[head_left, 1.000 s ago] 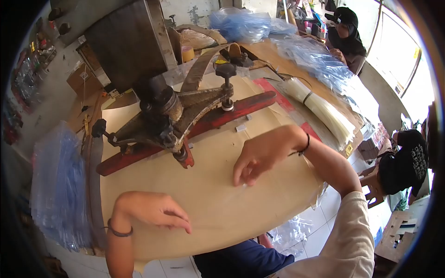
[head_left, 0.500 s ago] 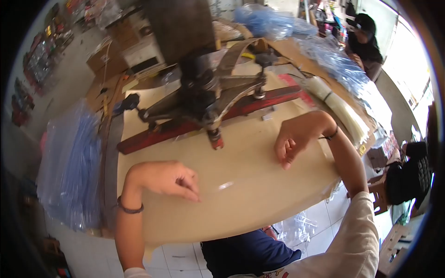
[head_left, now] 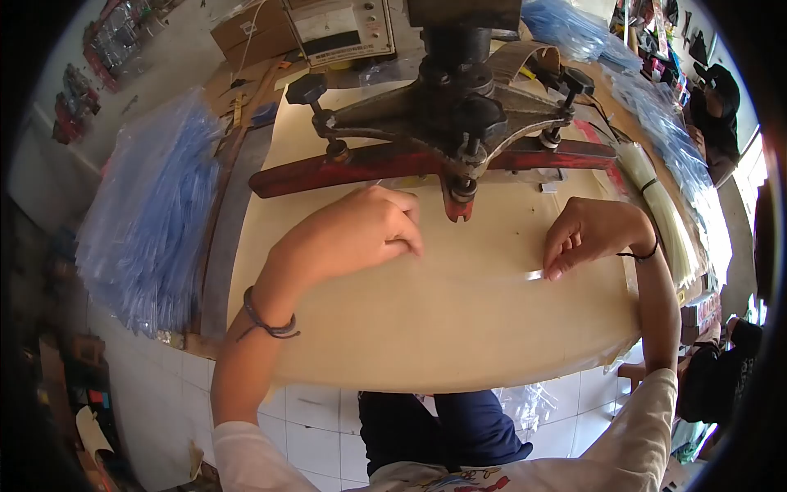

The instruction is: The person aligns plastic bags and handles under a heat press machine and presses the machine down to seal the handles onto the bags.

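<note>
My left hand [head_left: 385, 230] is over the tan work sheet [head_left: 426, 344], left of the press's middle, fingertips pinched together. Farther right, my right hand [head_left: 586, 238] is closed in a similar pinch. A bright glint lies at its fingertips, and a faint see-through strip of clear plastic film [head_left: 534, 275] seems to stretch between the two hands; its edges are hard to make out. Just beyond my hands hangs the press head [head_left: 459, 115], with a long red bar [head_left: 352, 170] and a notched red tip [head_left: 459, 209] pointing toward me.
A stack of bluish clear plastic [head_left: 156, 221] lies at the left. On the right are a tied bundle of pale strips [head_left: 660, 213] and more clear plastic [head_left: 672, 148]. A control box [head_left: 340, 33] stands behind. Another person [head_left: 713, 115] sits at the far right.
The view has shifted, so the press and table appear differently placed. My left hand has moved forward, closer to the red bar. Both hands stay pinched.
</note>
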The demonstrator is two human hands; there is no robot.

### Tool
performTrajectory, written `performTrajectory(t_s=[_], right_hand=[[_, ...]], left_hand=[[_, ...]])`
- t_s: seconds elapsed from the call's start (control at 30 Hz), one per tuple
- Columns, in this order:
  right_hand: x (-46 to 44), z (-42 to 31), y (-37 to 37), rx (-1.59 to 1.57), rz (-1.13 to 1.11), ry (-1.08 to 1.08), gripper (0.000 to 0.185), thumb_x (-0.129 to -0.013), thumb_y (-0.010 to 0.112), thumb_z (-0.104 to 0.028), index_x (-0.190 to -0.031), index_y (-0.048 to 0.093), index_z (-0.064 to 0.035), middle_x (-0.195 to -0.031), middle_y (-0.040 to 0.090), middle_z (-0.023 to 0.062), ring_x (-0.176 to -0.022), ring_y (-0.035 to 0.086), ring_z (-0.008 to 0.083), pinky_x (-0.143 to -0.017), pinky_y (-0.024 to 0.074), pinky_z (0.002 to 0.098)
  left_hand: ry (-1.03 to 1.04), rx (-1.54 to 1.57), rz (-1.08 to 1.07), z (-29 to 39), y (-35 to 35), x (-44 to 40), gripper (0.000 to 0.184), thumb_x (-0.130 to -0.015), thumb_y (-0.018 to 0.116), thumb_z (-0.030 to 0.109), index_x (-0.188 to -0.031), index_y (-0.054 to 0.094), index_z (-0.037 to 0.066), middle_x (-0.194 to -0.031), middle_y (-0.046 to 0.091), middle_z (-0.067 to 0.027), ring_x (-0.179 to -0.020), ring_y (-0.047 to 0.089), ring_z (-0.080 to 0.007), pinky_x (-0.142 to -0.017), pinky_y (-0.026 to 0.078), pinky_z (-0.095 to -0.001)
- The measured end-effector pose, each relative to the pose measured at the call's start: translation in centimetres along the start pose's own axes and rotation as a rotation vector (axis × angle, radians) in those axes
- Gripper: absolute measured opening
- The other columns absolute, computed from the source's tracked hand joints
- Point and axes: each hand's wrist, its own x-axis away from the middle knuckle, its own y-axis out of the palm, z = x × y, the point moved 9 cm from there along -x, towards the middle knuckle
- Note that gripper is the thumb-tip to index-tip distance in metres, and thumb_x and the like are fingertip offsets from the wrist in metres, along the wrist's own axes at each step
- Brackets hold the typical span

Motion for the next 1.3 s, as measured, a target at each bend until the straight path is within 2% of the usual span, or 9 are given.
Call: performTrajectory(t_s=[0.07, 0.2, 0.27, 0.3, 0.4, 0.6, 0.8, 1.0, 1.3], right_hand=[[-0.4, 0.5, -0.3, -0.021, 0.033, -0.012, 0.026, -0.089, 0.076, -0.034, -0.1, 0.079, -0.0097, -0.086, 0.077, 0.0013, -0.073, 0.07, 0.0094, -0.063, 0.0536, 0.024], [-0.3, 1.2, -0.5, -0.093, 0.069, 0.142, 0.026, -0.088, 0.078, -0.031, -0.103, 0.079, -0.0101, -0.086, 0.076, 0.0016, -0.07, 0.068, 0.0089, -0.06, 0.054, 0.0228], [-0.1, 0.9, -0.6, -0.139, 0.098, 0.161, 0.026, -0.087, 0.078, -0.03, -0.103, 0.079, -0.0101, -0.086, 0.076, 0.0019, -0.069, 0.067, 0.0085, -0.059, 0.0542, 0.0226], [-0.1, 1.0, -0.5, -0.135, 0.096, 0.126, 0.025, -0.087, 0.079, -0.029, -0.104, 0.079, -0.0102, -0.086, 0.076, 0.0019, -0.069, 0.067, 0.0083, -0.059, 0.054, 0.0225], [-0.2, 1.5, -0.9, -0.124, 0.123, 0.026, 0.024, -0.087, 0.079, -0.027, -0.104, 0.079, -0.0097, -0.086, 0.076, 0.0023, -0.069, 0.067, 0.0079, -0.06, 0.0534, 0.0224], [-0.4, 1.6, -1.4, -0.13, 0.165, -0.071, 0.022, -0.086, 0.08, -0.021, -0.102, 0.079, -0.0064, -0.082, 0.077, 0.0048, -0.067, 0.068, 0.0085, -0.06, 0.0523, 0.0236], [-0.4, 1.3, -1.4, -0.116, 0.178, -0.082, 0.021, -0.085, 0.081, -0.02, -0.099, 0.078, -0.0051, -0.079, 0.076, 0.0058, -0.066, 0.069, 0.0095, -0.06, 0.0526, 0.0239], [-0.4, 1.4, -1.5, -0.136, 0.205, -0.113, 0.018, -0.085, 0.081, -0.018, -0.096, 0.078, -0.0047, -0.078, 0.076, 0.0051, -0.062, 0.068, 0.0093, -0.058, 0.0516, 0.023], [-0.4, 1.3, -1.8, -0.052, 0.23, -0.085, 0.016, -0.083, 0.083, -0.018, -0.093, 0.079, -0.0059, -0.074, 0.075, 0.0038, -0.059, 0.067, 0.0092, -0.055, 0.0512, 0.0229]], left_hand=[[0.006, -0.037, 0.046, -0.1, 0.2, 0.0, 0.011, -0.079, 0.074, 0.003, -0.09, 0.077, 0.005, -0.092, 0.067, -0.0078, -0.082, 0.066, -0.0269, -0.074, 0.053, -0.0381], [-0.004, -0.083, 0.104, 0.3, -0.1, 0.1, 0.01, -0.081, 0.072, 0.004, -0.091, 0.075, 0.004, -0.092, 0.066, -0.0082, -0.083, 0.068, -0.0259, -0.073, 0.056, -0.0375], [-0.003, -0.319, 0.088, 0.7, 0.3, 0.0, 0.008, -0.083, 0.072, 0.005, -0.091, 0.074, 0.003, -0.09, 0.064, -0.008, -0.082, 0.068, -0.0249, -0.071, 0.057, -0.0354], [0.001, -0.438, 0.077, 1.0, 0.7, -0.1, 0.008, -0.084, 0.071, 0.006, -0.091, 0.073, 0.003, -0.089, 0.064, -0.0079, -0.082, 0.068, -0.0243, -0.07, 0.058, -0.0344], [0.081, -0.449, 0.21, 3.1, 0.5, -0.1, 0.008, -0.081, 0.071, 0.006, -0.089, 0.071, 0.005, -0.087, 0.063, -0.0056, -0.081, 0.068, -0.0215, -0.068, 0.06, -0.032], [0.192, -0.645, 0.279, 2.8, 1.3, -0.6, 0.012, -0.073, 0.07, 0.002, -0.084, 0.069, 0.004, -0.087, 0.064, -0.0029, -0.08, 0.068, -0.0195, -0.069, 0.06, -0.0308], [0.056, -0.598, 0.184, 1.4, 2.0, -0.9, 0.017, -0.074, 0.071, 0.002, -0.09, 0.07, 0.003, -0.094, 0.067, -0.0043, -0.087, 0.07, -0.02, -0.073, 0.061, -0.0298], [0.048, -0.499, 0.157, 2.1, 1.5, -0.5, 0.015, -0.078, 0.07, 0.0, -0.093, 0.07, 0.002, -0.097, 0.068, -0.0066, -0.089, 0.07, -0.0217, -0.072, 0.062, -0.0313], [0.221, -0.609, 0.344, 1.5, 1.1, -0.7, 0.015, -0.071, 0.07, 0.001, -0.086, 0.066, 0.002, -0.091, 0.066, -0.0061, -0.081, 0.069, -0.0203, -0.066, 0.06, -0.0314]])
